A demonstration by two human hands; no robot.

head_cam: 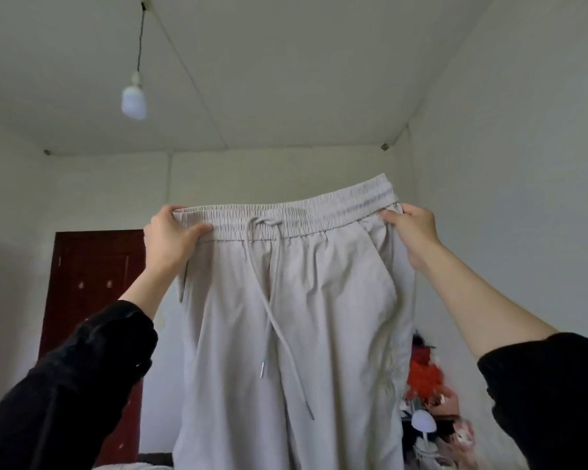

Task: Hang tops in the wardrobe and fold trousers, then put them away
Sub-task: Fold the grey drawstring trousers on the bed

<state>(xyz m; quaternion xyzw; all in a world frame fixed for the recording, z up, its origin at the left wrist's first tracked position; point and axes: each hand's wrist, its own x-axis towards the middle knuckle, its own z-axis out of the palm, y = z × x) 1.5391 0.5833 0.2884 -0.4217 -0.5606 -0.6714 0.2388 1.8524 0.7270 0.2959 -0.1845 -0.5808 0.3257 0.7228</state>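
Observation:
A pair of light grey trousers [296,317] with an elastic waistband and a hanging drawstring is held up high in front of me, its legs dropping out of the bottom of the view. My left hand [170,237] grips the left end of the waistband, thumb across the front. At the right side, my right hand [413,232] pinches the fabric just below the waistband. Both arms are raised, with black sleeves pushed back. The wardrobe is not in view.
A dark red door [92,290] stands behind the trousers at the left. Colourful items in red and pink [428,385] are piled at the lower right by the white wall. A light bulb [133,101] hangs from the ceiling on a cord.

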